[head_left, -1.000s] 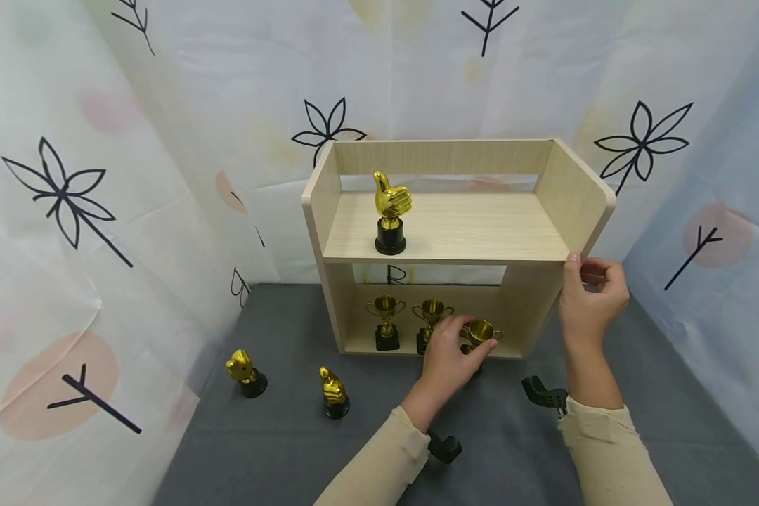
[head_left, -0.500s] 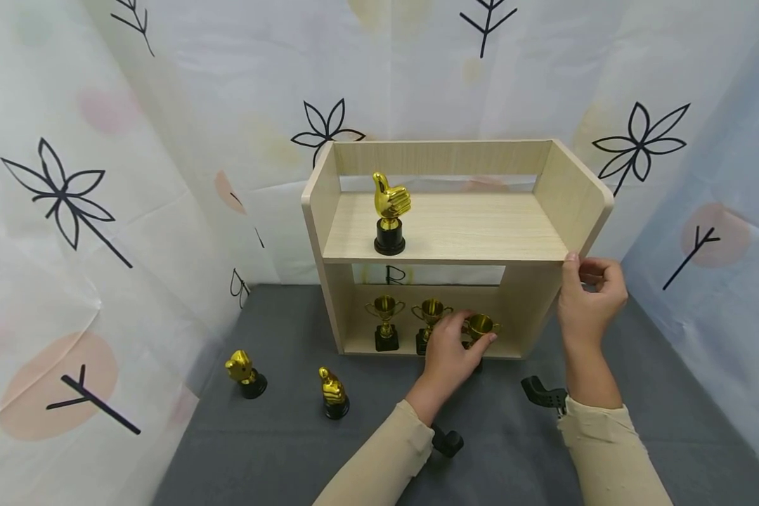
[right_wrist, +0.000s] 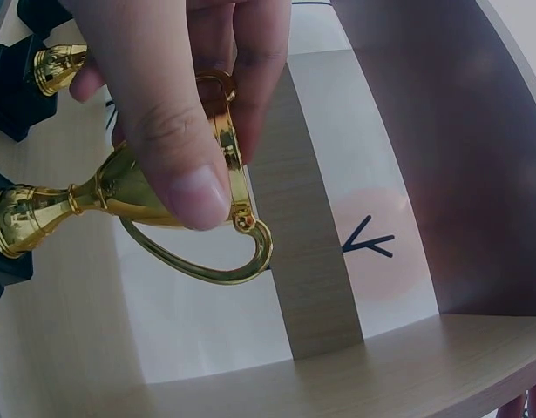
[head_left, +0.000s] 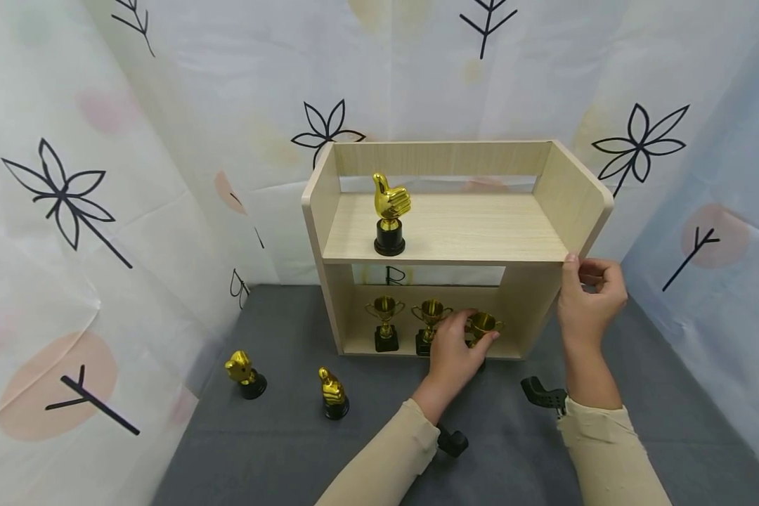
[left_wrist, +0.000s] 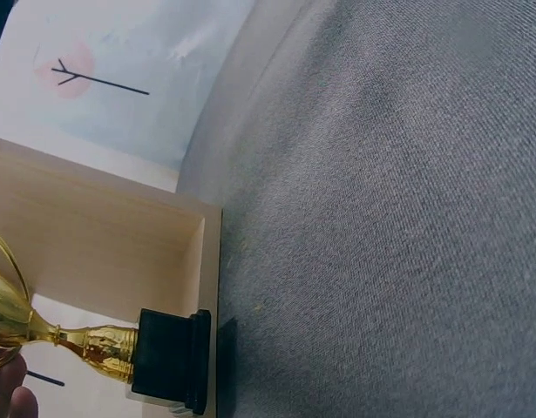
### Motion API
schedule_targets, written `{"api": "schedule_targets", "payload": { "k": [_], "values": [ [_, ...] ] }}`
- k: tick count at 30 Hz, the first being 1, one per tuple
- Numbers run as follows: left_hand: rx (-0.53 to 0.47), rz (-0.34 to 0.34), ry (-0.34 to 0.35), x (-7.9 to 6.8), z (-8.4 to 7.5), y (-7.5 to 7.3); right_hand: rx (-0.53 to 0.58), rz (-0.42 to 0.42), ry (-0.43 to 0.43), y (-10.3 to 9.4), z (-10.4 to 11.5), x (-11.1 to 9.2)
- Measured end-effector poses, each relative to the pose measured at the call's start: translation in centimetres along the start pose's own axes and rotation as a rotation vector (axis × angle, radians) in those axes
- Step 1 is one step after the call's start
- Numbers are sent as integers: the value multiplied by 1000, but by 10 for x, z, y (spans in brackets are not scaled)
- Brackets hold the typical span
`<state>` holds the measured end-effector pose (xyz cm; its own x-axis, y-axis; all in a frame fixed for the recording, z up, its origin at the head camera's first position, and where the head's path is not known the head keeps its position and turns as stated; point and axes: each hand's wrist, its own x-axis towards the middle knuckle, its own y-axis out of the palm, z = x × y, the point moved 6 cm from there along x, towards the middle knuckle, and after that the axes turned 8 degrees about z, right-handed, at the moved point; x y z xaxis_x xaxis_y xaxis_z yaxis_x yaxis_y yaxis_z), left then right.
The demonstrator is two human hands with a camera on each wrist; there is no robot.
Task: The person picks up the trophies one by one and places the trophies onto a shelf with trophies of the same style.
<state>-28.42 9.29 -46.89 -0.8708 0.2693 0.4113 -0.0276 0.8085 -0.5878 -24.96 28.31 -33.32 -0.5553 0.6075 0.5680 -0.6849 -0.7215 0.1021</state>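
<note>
My left hand [head_left: 450, 355] holds a gold trophy cup [head_left: 483, 322] by its bowl, thumb on the near side, at the right of the lower level of a wooden shelf [head_left: 481, 228]. In the left wrist view the cup's black base [left_wrist: 170, 359] is upright beside the lower board's front edge; whether it touches cannot be told. The right wrist view shows the left thumb [right_wrist: 196, 187] across the golden bowl. My right hand [head_left: 591, 302] grips the shelf's right side panel, thumb on its front edge. Two similar cups [head_left: 386, 320] stand left of the held one.
A gold thumbs-up trophy [head_left: 390, 211] stands on the upper level, toward the left. Two more gold figures on black bases, one left [head_left: 243, 372] and one nearer [head_left: 333, 393], stand on the grey cloth [head_left: 278, 457]. Patterned fabric [head_left: 177, 225] hangs behind.
My left hand and the trophy cup have shifted slightly to the right. My right hand keeps its place on the shelf's side.
</note>
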Motion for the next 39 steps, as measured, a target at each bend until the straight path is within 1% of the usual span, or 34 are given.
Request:
{"api": "schedule_targets", "payload": {
  "k": [5, 14, 19, 27, 32, 39],
  "values": [
    [-28, -10, -7, 2, 1, 4, -1, 0, 0, 0, -1, 0],
    [-69, -42, 33, 5, 2, 8, -6, 0, -1, -1, -10, 3],
    [-84, -61, 50, 7, 1, 11, 5, 5, 1, -1, -6, 2],
    [-107, -70, 44, 12, 2, 15, 3, 5, 0, 0, -5, 2],
    [-112, -59, 29, 13, 2, 17, -9, 4, -1, -1, -12, 3],
    [-148, -6, -20, 18, 3, 21, -24, -1, 7, -3, -32, 9]
  ]
}}
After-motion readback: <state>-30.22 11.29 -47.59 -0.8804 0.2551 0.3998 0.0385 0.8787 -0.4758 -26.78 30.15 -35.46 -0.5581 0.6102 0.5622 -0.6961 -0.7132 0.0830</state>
